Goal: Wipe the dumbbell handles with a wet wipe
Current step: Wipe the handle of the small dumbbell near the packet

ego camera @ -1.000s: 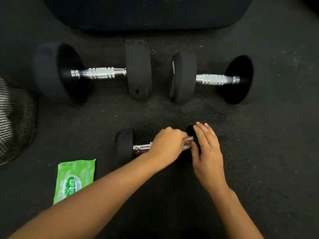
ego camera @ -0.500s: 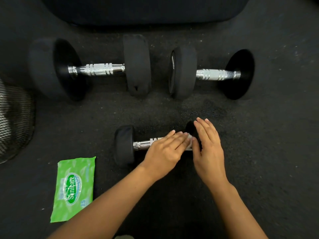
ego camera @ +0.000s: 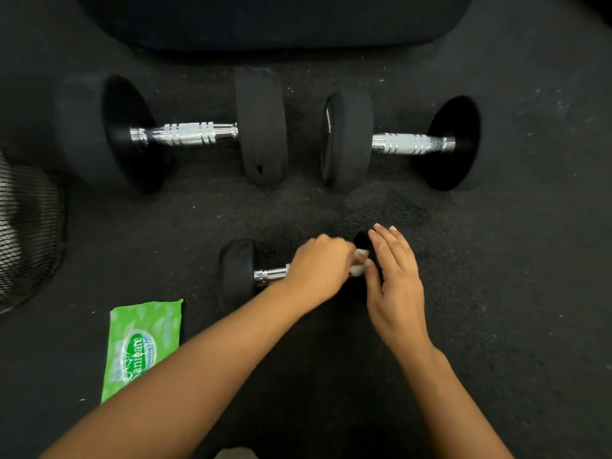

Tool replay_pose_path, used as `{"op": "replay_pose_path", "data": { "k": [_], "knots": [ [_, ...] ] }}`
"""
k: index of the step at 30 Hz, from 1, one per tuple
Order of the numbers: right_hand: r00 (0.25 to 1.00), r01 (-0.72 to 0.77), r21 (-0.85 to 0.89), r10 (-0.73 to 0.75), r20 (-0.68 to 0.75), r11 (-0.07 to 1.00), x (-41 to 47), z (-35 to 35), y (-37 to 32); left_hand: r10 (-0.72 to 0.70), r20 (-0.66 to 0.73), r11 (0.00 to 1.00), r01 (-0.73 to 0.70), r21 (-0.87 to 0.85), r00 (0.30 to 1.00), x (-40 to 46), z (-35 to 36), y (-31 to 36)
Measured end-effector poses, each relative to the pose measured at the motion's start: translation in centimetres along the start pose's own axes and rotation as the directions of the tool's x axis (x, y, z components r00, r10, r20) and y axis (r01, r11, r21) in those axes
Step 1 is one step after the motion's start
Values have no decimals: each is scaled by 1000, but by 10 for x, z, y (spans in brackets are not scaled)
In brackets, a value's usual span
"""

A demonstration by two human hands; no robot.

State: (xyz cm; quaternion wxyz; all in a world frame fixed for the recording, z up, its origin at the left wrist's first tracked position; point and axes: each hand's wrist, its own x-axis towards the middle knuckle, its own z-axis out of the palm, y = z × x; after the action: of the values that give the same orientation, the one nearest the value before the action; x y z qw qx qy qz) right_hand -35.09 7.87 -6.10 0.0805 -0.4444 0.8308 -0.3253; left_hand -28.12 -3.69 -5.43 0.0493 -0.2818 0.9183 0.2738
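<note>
**Wipe on the small dumbbell's handle**

Your left hand (ego camera: 319,266) is curled over the chrome handle (ego camera: 271,273) of the small dumbbell (ego camera: 236,274), gripping a white wet wipe (ego camera: 359,262) against the bar; only a bit of the wipe shows past your knuckles. Your right hand (ego camera: 394,283) lies with fingers straight and close together on the dumbbell's right end weight, which it mostly hides.

Take the small dumbbell as your landmark on the dark floor (ego camera: 513,260). Beyond it to the left lies the large dumbbell (ego camera: 172,134), and beyond it to the right the medium dumbbell (ego camera: 400,144), both with bare handles. The green wipe pack (ego camera: 142,346) lies flat, nearer you and left of it. A black mesh object (ego camera: 29,233) sits far to its left at the edge of view.
</note>
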Motion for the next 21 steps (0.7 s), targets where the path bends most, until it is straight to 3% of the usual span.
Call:
{"op": "replay_pose_path", "data": {
  "k": [2,5,6,8,10,12,17,21],
  "knots": [
    [1000,-7,-6,7,-6,1000,-1,0,0,-83,191,977,118,-179,978,16,-15,0],
    [1000,2,-15,-2,-11,1000,-1,1,0,-97,235,959,154,-239,967,20,-17,-1],
    [1000,4,-15,-4,-6,1000,0,1,0,-80,173,976,112,-186,982,14,-12,-1],
    [1000,5,-15,-5,-1,1000,1,1,1,39,-78,997,-44,-62,996,-5,7,0],
    [1000,15,-19,-15,-6,1000,2,1,2,246,-297,969,-234,75,923,-22,30,-6],
    [1000,15,-15,-15,-6,1000,3,2,2,411,-404,912,-363,192,817,-31,47,-21],
    [1000,8,-24,-8,-12,1000,1,2,3,512,-477,859,-406,314,715,-35,52,-30],
    [999,17,-36,-18,-28,999,1,4,2,519,-473,853,-401,334,712,-23,52,-19]
  ]
}}
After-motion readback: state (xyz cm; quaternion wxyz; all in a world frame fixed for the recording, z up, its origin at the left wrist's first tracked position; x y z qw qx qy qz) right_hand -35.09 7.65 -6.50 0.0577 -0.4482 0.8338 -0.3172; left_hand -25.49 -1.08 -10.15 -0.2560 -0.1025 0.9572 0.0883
